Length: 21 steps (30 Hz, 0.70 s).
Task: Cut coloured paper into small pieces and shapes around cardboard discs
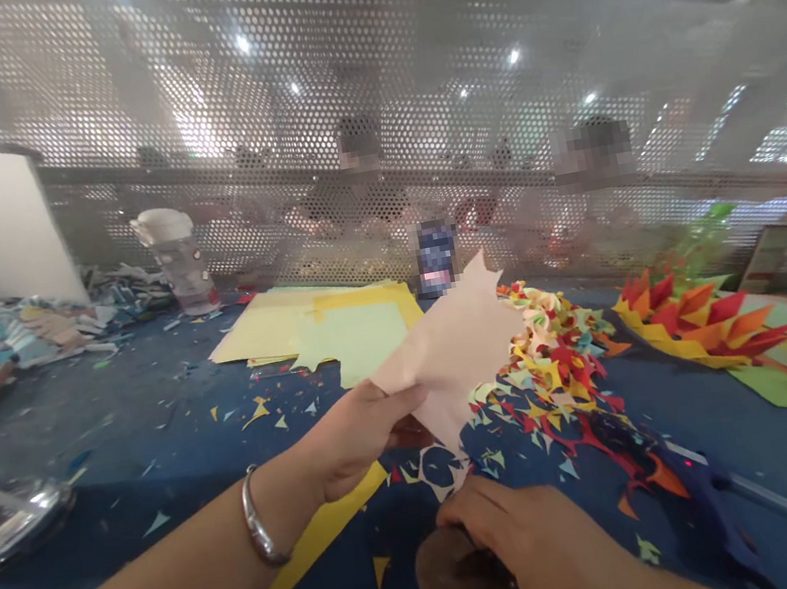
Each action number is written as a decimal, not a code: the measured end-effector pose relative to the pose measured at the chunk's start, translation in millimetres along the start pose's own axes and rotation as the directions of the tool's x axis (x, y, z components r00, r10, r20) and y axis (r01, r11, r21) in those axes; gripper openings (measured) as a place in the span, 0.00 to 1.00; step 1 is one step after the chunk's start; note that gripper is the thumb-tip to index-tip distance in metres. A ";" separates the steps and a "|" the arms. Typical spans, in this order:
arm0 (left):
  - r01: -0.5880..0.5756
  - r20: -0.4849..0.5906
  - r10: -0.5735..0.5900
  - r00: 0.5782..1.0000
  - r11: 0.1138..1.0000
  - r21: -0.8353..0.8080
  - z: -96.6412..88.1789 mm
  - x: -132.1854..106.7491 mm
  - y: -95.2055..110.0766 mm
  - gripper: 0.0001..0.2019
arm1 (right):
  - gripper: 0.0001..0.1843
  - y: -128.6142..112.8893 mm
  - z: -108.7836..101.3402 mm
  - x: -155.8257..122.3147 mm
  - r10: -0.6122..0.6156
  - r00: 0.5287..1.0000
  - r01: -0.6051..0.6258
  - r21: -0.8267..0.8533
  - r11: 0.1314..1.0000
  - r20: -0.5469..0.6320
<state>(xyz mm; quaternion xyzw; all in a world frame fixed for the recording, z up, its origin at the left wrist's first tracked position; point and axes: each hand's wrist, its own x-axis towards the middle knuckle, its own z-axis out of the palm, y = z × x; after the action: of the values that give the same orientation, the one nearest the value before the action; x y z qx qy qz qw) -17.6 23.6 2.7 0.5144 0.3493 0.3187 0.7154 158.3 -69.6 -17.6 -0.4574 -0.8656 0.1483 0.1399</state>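
My left hand [357, 433], with a silver bangle on the wrist, pinches a pale pink paper sheet [459, 344] with jagged, cut edges. A thin curled strip of the same paper [440, 469] hangs at its lower corner, just above my right hand. My right hand [523, 536] is closed around what looks like a pair of scissors with a rounded brown handle [448, 579]; the blades are hidden. Under my left arm lies yellow paper [314, 557]. A heap of small cut paper pieces [557, 337] in red, yellow and cream is behind and right of the sheet.
Stacked paper sheets [277, 325] lie at the back, beside a propped phone [437, 256] and a white-lidded bottle [179, 261]. To the right are a layered orange-yellow paper piece [710, 320] and a blue glue gun [709, 508]. Scraps [56, 324] pile up at left.
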 end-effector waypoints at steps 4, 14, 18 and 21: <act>0.015 0.037 -0.013 0.999 0.998 -0.066 7.1 -1.9 1.1 0.12 | 0.22 3.9 -18.1 -4.5 0.097 0.980 -0.096 0.018 0.995 -0.175; 0.105 0.173 -0.075 0.982 0.979 -0.173 25.9 -14.1 -2.0 0.15 | 0.21 25.8 -26.8 -3.5 0.075 0.880 -0.136 -0.098 0.986 -0.469; 0.138 0.165 -0.110 0.980 0.976 -0.169 25.8 -15.6 -2.8 0.15 | 0.21 25.0 -26.1 -2.6 0.059 0.887 -0.115 -0.095 0.989 -0.459; 0.098 0.202 -0.070 0.977 0.987 -0.129 25.5 -16.9 -3.0 0.15 | 0.21 25.4 -25.0 -2.4 0.058 0.895 -0.108 -0.087 0.990 -0.442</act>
<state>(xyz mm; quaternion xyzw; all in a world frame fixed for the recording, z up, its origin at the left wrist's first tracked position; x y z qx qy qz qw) -5.5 -4.1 8.6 0.4772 0.2756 0.2593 0.7932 188.1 -54.8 -4.6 -0.5225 -0.7984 0.0001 0.2994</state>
